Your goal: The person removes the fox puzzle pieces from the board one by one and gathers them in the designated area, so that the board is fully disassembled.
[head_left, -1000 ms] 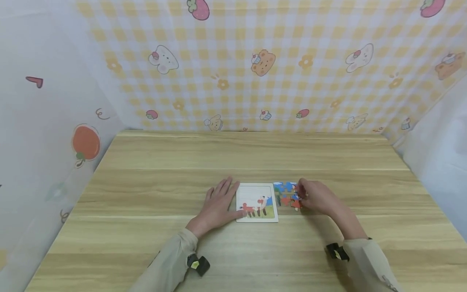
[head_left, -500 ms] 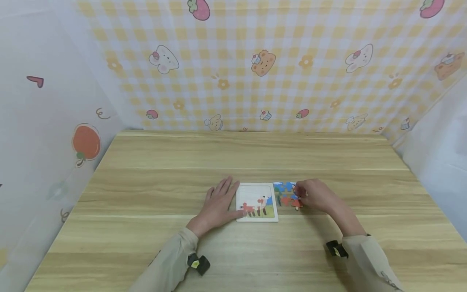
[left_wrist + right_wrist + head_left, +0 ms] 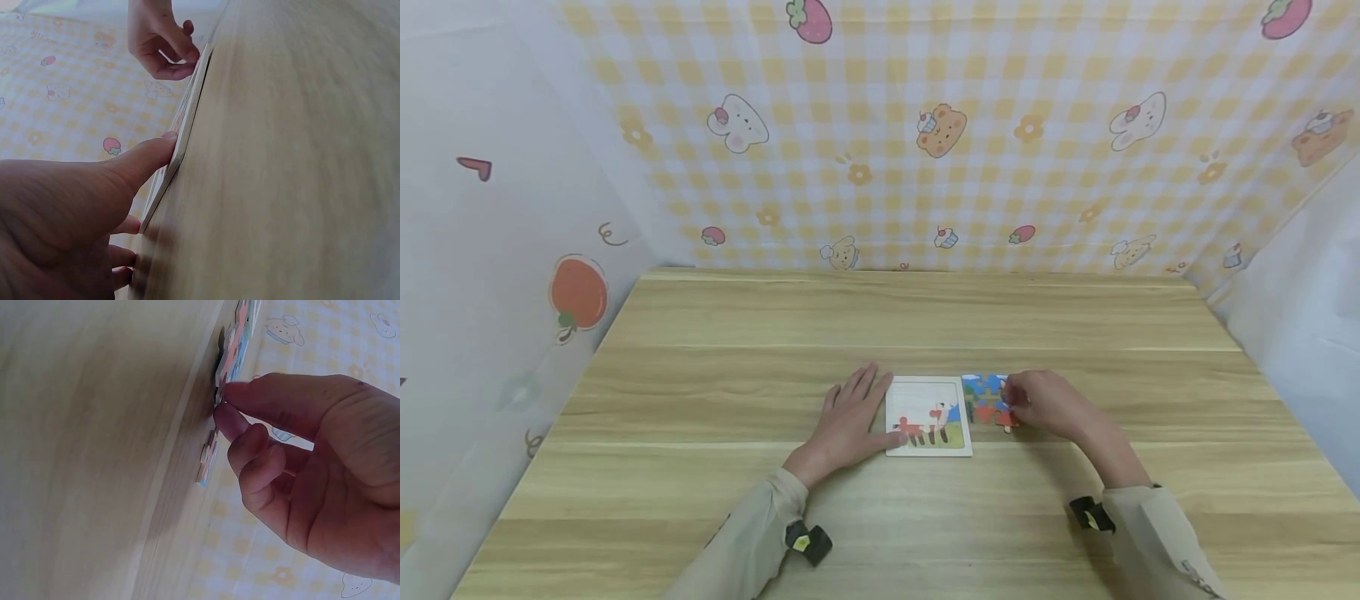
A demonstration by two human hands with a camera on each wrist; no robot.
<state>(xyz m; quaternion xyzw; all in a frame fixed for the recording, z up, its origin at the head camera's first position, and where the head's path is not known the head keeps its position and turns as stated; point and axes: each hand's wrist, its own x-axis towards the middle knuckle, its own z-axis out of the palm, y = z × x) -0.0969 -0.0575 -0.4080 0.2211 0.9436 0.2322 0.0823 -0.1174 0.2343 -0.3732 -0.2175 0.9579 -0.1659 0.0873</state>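
Note:
A square white puzzle board (image 3: 924,392) lies on the table, with a few pieces fitted along its bottom and right side, showing part of an animal. My left hand (image 3: 847,423) rests at its left edge, fingers spread; the thumb (image 3: 159,150) lies on the board's near corner in the left wrist view. Right of the board, loose blue, green and red puzzle pieces (image 3: 983,411) lie close together. Over their right end, my right hand (image 3: 1047,402) pinches a puzzle piece (image 3: 220,394) between thumb and index finger, which mostly cover it; the other fingers are curled.
The wood-grain table (image 3: 775,325) reaches back to a yellow checked cloth (image 3: 880,192) with cartoon prints. White cloth (image 3: 497,250) hangs at the left and right sides. Another loose puzzle piece (image 3: 207,459) lies beneath the right hand in the right wrist view.
My right hand has shifted slightly left over the loose pieces, and the red piece near its fingertips has moved a little with it. The left hand and the board stay in place.

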